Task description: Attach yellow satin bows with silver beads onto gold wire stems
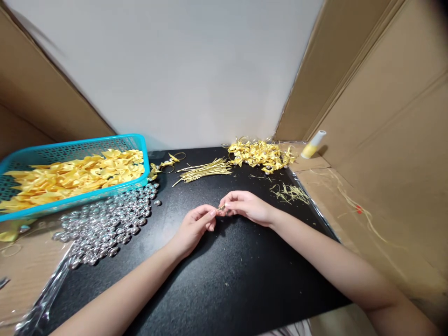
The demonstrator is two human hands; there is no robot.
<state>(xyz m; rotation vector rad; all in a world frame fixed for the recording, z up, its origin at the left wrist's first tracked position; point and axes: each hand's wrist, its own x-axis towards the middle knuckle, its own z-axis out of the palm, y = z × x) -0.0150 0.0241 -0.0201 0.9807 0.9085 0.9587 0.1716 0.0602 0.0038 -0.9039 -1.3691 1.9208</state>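
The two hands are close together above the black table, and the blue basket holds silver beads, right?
No: in the head view, the blue basket holds yellow pieces; the silver beads lie outside it, along its near side. The left hand and right hand are close together above the black table.

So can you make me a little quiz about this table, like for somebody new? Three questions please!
1. True or false: silver beads lie outside the basket.
2. Which is closer to the bottle: A, the wire bundle, or B, the flower pile?
3. Fill in: the left hand and right hand hold a thin yellow ____.

Key: 1. True. 2. B. 3. Strand, mostly hidden.
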